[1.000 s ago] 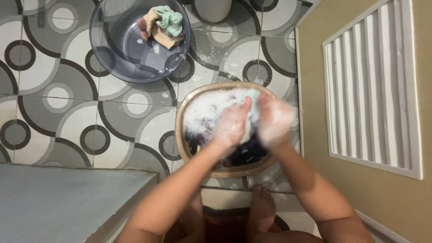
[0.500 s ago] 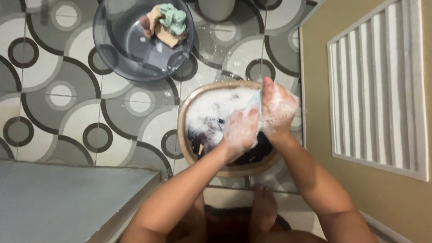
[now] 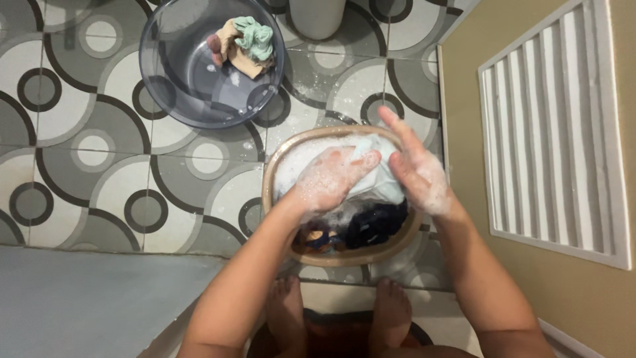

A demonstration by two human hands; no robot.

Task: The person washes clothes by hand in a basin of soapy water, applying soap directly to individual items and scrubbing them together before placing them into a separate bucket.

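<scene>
I am pressing my soapy left hand point(image 3: 329, 178) and half-open right hand point(image 3: 416, 169) around a pale cloth point(image 3: 377, 180) over the basin point(image 3: 271, 174).

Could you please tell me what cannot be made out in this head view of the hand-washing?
- Bottom of the tan basin: hidden by foam and dark clothes.
- Pale cloth: its kind is unclear, partly covered by the left hand and right hand.
- White container: cut off by the top edge.
</scene>
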